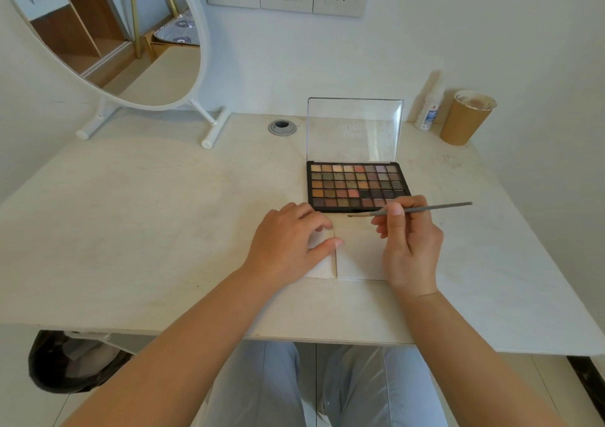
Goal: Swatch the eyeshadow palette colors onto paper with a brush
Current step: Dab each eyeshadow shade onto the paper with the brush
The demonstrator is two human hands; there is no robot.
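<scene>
An open eyeshadow palette [357, 184] with a black tray, several rows of brown, pink and mauve pans and a clear lid standing upright lies on the pale desk. Just in front of it lies a sheet of white paper [358, 253], folded along a vertical crease. My left hand [288, 240] rests on the paper's left part, fingers spread and thumb pointing right. My right hand [409, 240] pinches a thin grey brush [435, 208] held nearly level, its tip pointing left above the paper's top edge, by the palette's front rim.
An oval mirror on a white stand [154, 105] is at the back left. A cable grommet [282, 127] sits behind the palette. A white bottle [429, 112] and a brown paper cup [465, 118] stand at the back right. A black-lined bin [68, 361] is under the desk.
</scene>
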